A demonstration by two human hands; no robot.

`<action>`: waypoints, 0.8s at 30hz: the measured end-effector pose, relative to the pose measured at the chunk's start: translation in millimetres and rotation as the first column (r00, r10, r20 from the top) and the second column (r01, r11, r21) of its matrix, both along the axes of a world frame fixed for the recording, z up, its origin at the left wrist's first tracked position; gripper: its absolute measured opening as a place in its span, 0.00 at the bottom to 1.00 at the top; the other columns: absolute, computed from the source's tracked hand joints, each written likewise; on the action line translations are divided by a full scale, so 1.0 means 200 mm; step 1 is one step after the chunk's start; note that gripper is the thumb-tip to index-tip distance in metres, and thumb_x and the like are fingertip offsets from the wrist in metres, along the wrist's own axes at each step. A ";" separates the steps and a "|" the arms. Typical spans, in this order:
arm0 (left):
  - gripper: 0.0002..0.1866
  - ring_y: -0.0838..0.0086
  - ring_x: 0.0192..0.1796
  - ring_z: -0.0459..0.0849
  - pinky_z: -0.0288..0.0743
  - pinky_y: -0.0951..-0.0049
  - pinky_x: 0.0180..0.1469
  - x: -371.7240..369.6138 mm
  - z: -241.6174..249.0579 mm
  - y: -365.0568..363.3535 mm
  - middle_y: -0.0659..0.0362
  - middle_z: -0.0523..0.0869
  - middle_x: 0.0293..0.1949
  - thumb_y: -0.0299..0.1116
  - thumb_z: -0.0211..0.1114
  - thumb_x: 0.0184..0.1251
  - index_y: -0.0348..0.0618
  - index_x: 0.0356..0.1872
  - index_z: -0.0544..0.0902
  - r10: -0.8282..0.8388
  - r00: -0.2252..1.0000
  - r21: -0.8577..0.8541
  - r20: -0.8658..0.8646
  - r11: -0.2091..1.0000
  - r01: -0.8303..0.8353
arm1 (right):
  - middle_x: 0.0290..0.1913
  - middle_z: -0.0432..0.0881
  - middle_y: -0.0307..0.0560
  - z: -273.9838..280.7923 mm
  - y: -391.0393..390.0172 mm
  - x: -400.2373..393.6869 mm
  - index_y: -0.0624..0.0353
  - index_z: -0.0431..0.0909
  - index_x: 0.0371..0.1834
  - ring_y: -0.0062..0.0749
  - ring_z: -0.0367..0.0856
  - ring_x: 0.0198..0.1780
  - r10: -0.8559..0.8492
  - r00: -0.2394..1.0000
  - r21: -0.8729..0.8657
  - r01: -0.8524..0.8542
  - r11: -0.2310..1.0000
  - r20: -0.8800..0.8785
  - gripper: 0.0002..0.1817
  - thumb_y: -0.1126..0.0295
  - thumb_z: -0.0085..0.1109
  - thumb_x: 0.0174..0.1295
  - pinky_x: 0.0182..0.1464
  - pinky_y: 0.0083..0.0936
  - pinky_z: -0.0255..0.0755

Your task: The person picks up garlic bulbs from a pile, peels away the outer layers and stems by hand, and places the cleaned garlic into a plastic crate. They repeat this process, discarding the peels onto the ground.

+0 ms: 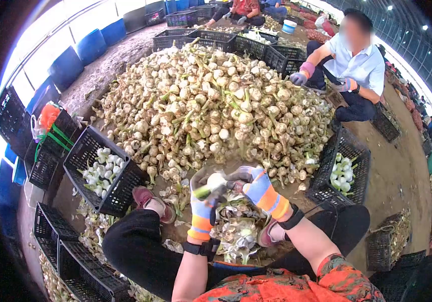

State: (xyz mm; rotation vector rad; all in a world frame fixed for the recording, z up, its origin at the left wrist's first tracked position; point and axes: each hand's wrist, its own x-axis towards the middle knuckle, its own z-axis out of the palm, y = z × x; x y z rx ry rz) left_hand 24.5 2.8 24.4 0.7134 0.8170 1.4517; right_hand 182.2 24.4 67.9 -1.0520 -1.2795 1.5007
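Note:
My left hand [203, 201], in a striped glove with dark fingers, is closed around a white garlic bulb [216, 181] with a short green stem pointing left. Just right of it, my right hand [256, 186], gloved alike, has its fingers curled in at the bulb's right side; what they pinch is blurred. Both hands are between my knees, over a heap of loose garlic skins [238, 229]. Beyond them rises a large pile of unpeeled garlic [190, 110].
Black crates with clean white bulbs stand at left [95, 201] and right [321, 189]. Empty-looking crates [82, 267] are at lower left. A person in a light shirt [364, 68] squats at upper right, wearing gloves. More crates [216, 40] and people are behind the pile.

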 end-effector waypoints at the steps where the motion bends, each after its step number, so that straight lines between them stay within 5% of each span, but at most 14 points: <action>1: 0.27 0.69 0.44 0.82 0.81 0.71 0.42 0.00 0.04 -0.02 0.52 0.80 0.46 0.23 0.66 0.56 0.41 0.57 0.66 -0.010 0.981 -0.033 0.193 0.999 0.016 | 0.40 0.83 0.47 0.01 -0.01 0.00 0.66 0.76 0.45 0.22 0.80 0.39 0.015 0.988 0.065 -0.025 0.998 0.155 0.15 0.86 0.50 0.53 0.41 0.18 0.73; 4: 0.13 0.67 0.45 0.82 0.81 0.67 0.44 0.01 -0.05 -0.01 0.53 0.80 0.49 0.28 0.61 0.63 0.39 0.48 0.74 0.057 0.937 -0.134 0.344 0.991 -0.011 | 0.39 0.82 0.44 -0.05 -0.04 -0.07 0.66 0.77 0.42 0.20 0.78 0.37 0.010 0.998 0.142 -0.018 0.990 0.055 0.13 0.85 0.49 0.54 0.39 0.17 0.71; 5: 0.13 0.67 0.45 0.82 0.81 0.67 0.44 0.01 -0.06 0.00 0.53 0.80 0.49 0.28 0.61 0.63 0.39 0.48 0.74 0.060 0.938 -0.137 0.341 0.990 -0.013 | 0.37 0.83 0.43 -0.06 -0.05 -0.07 0.66 0.77 0.40 0.21 0.78 0.35 -0.069 0.995 -0.006 0.069 0.998 -0.068 0.11 0.84 0.50 0.54 0.38 0.16 0.72; 10: 0.14 0.64 0.51 0.79 0.75 0.63 0.54 0.00 -0.12 0.05 0.52 0.78 0.51 0.28 0.60 0.64 0.38 0.49 0.74 -0.009 0.911 -0.023 0.412 1.000 0.021 | 0.32 0.83 0.42 -0.26 0.11 -0.04 0.65 0.80 0.38 0.19 0.79 0.32 -0.243 0.962 -0.033 0.241 0.970 -0.128 0.08 0.77 0.54 0.56 0.35 0.17 0.74; 12: 0.13 0.63 0.55 0.76 0.73 0.61 0.57 0.00 -0.20 0.06 0.51 0.76 0.53 0.27 0.59 0.64 0.38 0.49 0.74 -0.017 0.898 -0.014 0.439 1.000 0.026 | 0.32 0.83 0.42 -0.35 0.12 -0.06 0.65 0.80 0.38 0.21 0.80 0.31 -0.371 0.868 -0.205 0.318 0.926 -0.329 0.08 0.74 0.54 0.58 0.36 0.20 0.76; 13: 0.12 0.62 0.55 0.76 0.73 0.61 0.57 -0.01 -0.23 0.08 0.50 0.76 0.54 0.27 0.58 0.65 0.38 0.49 0.74 -0.005 0.890 -0.024 0.455 1.000 0.018 | 0.33 0.83 0.43 -0.36 0.11 -0.09 0.65 0.80 0.38 0.25 0.81 0.34 -0.399 0.879 -0.254 0.336 0.907 -0.262 0.10 0.71 0.51 0.62 0.38 0.23 0.78; 16: 0.11 0.62 0.57 0.74 0.72 0.60 0.59 -0.05 -0.31 0.09 0.49 0.74 0.56 0.26 0.56 0.66 0.38 0.49 0.73 0.014 0.908 -0.065 0.418 0.998 0.015 | 0.36 0.83 0.43 -0.38 0.09 -0.10 0.65 0.80 0.39 0.27 0.81 0.37 -0.233 0.892 -0.154 0.186 0.970 -0.386 0.11 0.69 0.52 0.62 0.40 0.24 0.78; 17: 0.12 0.62 0.58 0.74 0.71 0.62 0.59 -0.06 -0.33 0.10 0.49 0.74 0.56 0.27 0.55 0.67 0.38 0.50 0.73 0.017 0.899 -0.068 0.438 0.998 0.015 | 0.39 0.83 0.43 -0.43 0.10 -0.09 0.65 0.79 0.42 0.25 0.81 0.40 -0.175 0.817 -0.249 0.041 0.968 -0.549 0.10 0.72 0.56 0.59 0.42 0.23 0.77; 21: 0.16 0.65 0.58 0.74 0.70 0.67 0.59 -0.08 -0.25 0.11 0.50 0.74 0.56 0.34 0.54 0.69 0.37 0.53 0.70 -0.006 0.958 -0.062 0.287 0.998 0.025 | 0.43 0.81 0.48 -0.41 0.14 -0.11 0.65 0.75 0.44 0.30 0.81 0.39 -0.066 0.953 -0.052 0.053 0.997 -0.296 0.13 0.76 0.57 0.55 0.41 0.24 0.77; 24: 0.17 0.66 0.56 0.76 0.72 0.66 0.57 -0.07 -0.32 0.13 0.50 0.76 0.54 0.35 0.54 0.69 0.37 0.54 0.70 0.012 0.957 -0.185 0.290 0.982 0.043 | 0.42 0.81 0.50 -0.49 0.19 -0.11 0.66 0.75 0.44 0.29 0.81 0.37 -0.198 0.976 -0.118 0.187 0.975 -0.089 0.14 0.77 0.57 0.53 0.38 0.23 0.76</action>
